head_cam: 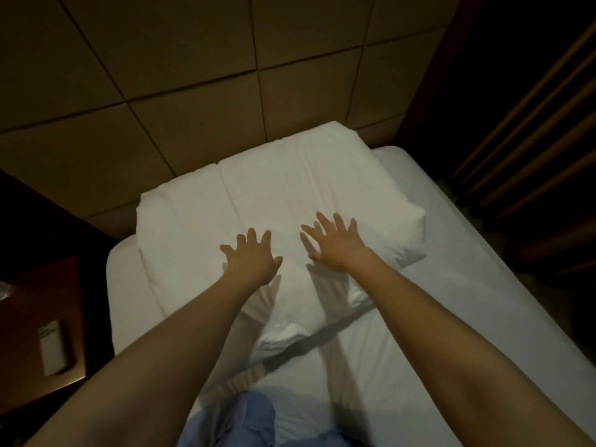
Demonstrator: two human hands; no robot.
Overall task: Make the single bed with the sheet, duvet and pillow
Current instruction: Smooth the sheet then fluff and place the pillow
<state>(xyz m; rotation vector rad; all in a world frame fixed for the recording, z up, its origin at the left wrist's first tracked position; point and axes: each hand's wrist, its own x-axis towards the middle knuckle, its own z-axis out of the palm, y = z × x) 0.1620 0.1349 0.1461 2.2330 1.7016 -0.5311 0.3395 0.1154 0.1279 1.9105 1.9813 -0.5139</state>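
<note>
Bed [435,317]: white fitted sheet [387,366] looks stretched flat over the mattress, corners at the head end covered. Sheet step reads as done.

Padded headboard [193,75] behind it, tan panels. Pillow butts up against it, presumably so it stays put at the head end.

Pillow [274,195]: white, plump, lying across the head of the bed on top of the sheet, slightly skewed to the bed's axis. Surface has creases running lengthwise. Near edge bulges toward the camera.

Duvet: not identifiable. Blue fabric [245,421] at the bottom edge could be clothing or bedding, cannot tell.

Bedside tabletop [48,301] on the left, dark wood, a small pale rectangular item [53,346] on it, too blurred to name.

Left hand [251,258]: fingers spread and straight, palm down on or just over the near middle of the pillow. Holds nothing.

Right hand [335,245]: same pose, splayed flat, just beside the left, a bit further up the pillow. Holds nothing. Contact vs hover unclear; shadows under both sit close.

Judgement: flat wide grip suits patting or smoothing the pillow, not lifting. Duvet likely still to do.
</note>
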